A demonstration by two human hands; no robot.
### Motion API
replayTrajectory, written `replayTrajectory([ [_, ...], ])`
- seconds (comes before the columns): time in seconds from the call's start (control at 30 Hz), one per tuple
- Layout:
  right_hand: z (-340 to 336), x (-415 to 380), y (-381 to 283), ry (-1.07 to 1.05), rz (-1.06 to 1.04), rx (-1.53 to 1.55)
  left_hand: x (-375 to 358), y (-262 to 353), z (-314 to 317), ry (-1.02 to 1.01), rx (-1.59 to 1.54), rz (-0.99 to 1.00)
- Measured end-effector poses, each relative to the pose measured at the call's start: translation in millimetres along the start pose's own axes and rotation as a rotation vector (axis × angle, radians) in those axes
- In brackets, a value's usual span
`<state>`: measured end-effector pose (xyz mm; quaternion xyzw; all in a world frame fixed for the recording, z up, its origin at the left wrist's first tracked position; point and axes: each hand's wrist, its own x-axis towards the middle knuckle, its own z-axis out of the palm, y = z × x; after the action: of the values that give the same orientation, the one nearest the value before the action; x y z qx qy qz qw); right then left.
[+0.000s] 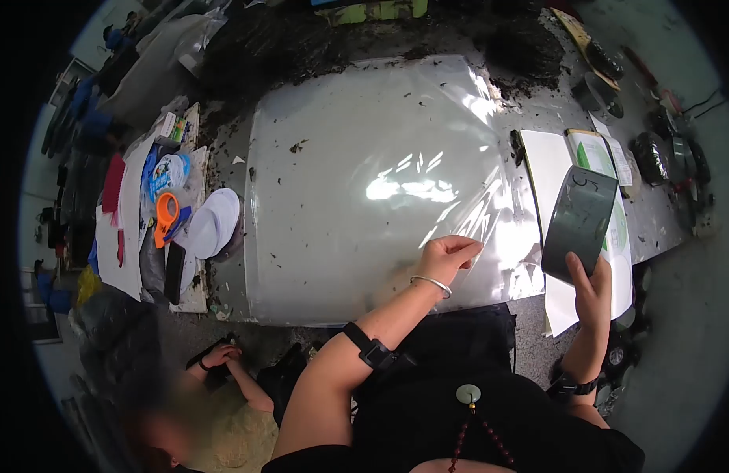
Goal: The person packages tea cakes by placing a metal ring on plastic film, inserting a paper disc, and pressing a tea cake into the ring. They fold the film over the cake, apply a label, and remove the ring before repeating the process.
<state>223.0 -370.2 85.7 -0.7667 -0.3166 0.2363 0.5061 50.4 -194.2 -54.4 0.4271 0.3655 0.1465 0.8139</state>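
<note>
A large clear plastic sheet (341,189) lies over the table, glossy and wrinkled on its right side, with dark crumbs scattered on it. At the sheet's front right, my left hand (447,258) is closed, thumb and fingertips pinched on the plastic. My right hand (591,296) grips the lower edge of a dark grey-green container (579,221) with a handwritten mark near its top. The container is held tilted above white papers (542,177) and a green-and-white packet (591,154). Its inside is hidden from me.
Dark soil-like material (258,55) covers the table's far side. At left are an orange tape dispenser (166,213), white discs (219,217), a phone (174,272) and papers. A dark bowl (597,96) stands at the far right. Another person's hands (221,355) rest below left.
</note>
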Motion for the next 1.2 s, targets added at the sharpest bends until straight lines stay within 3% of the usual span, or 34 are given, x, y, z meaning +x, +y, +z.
replayTrajectory([
  [0.1,7,8,4,-0.015,-0.036,-0.030,-11,27,-4,-0.111,-0.123,-0.024],
  [0.2,35,7,-17,-0.041,-0.121,-0.211,-14,56,-44,-0.035,0.011,0.037],
  [0.27,48,7,-17,-0.293,-0.168,-0.688,-11,88,-96,-0.013,-0.077,0.099],
  [0.33,89,5,-42,-0.515,-0.388,-0.808,-10,142,-140,-0.047,-0.281,0.231],
  [0.4,145,14,-49,-0.727,-0.546,-0.853,-23,214,-131,-0.105,-0.332,0.320],
  [0.47,212,40,-33,-0.787,-0.689,-0.884,-30,256,-94,-0.270,-0.239,0.403],
  [0.53,277,67,-33,-0.796,-0.505,-1.010,-33,248,-48,-0.404,-0.154,0.343],
  [0.6,295,56,-2,-0.198,-1.090,-0.910,-17,189,-19,-0.460,-0.115,0.304],
  [0.63,294,37,20,-0.421,-1.099,-0.866,-4,147,-14,-0.467,-0.132,0.251],
  [0.67,278,6,30,-0.638,-0.959,-0.737,15,99,-17,-0.479,-0.155,0.170],
  [0.7,239,-6,6,-1.133,-0.866,-0.776,37,44,-27,-0.426,-0.094,0.130],
  [0.77,224,-7,16,-1.598,-0.687,-0.782,44,-3,-38,-0.311,-0.078,0.113],
  [0.83,192,25,-32,-1.505,-0.587,-0.599,34,-19,-35,-0.192,-0.172,0.177],
  [0.87,182,36,-50,-1.209,-0.476,-0.423,28,-13,-48,-0.240,-0.117,0.049],
  [0.9,174,48,-50,-1.020,-0.364,-0.255,6,0,-66,-0.185,0.180,0.365],
  [0.93,171,52,-48,-0.723,-0.227,-0.003,-40,41,-73,-0.098,0.091,0.370],
  [0.97,173,53,-34,-0.332,-0.303,-0.063,-68,53,-88,0.195,0.449,0.765],
  [1.0,166,58,-18,-0.180,-0.442,-0.272,-93,56,-107,0.452,0.628,0.899],
  [1.03,165,62,2,-0.178,-0.569,-0.441,-111,42,-132,0.748,0.853,1.001],
  [1.07,165,67,25,-0.172,-0.703,-0.612,-127,32,-155,0.904,1.037,0.877],
  [1.1,161,63,57,-0.306,-0.585,-0.674,-143,17,-172,1.056,1.210,0.729],
  [1.13,155,58,83,-0.445,-0.565,-0.659,-155,-7,-185,0.982,1.312,0.577],
  [1.2,144,46,88,-0.528,-0.533,-0.683,-174,-42,-200,0.820,1.481,0.260],
])
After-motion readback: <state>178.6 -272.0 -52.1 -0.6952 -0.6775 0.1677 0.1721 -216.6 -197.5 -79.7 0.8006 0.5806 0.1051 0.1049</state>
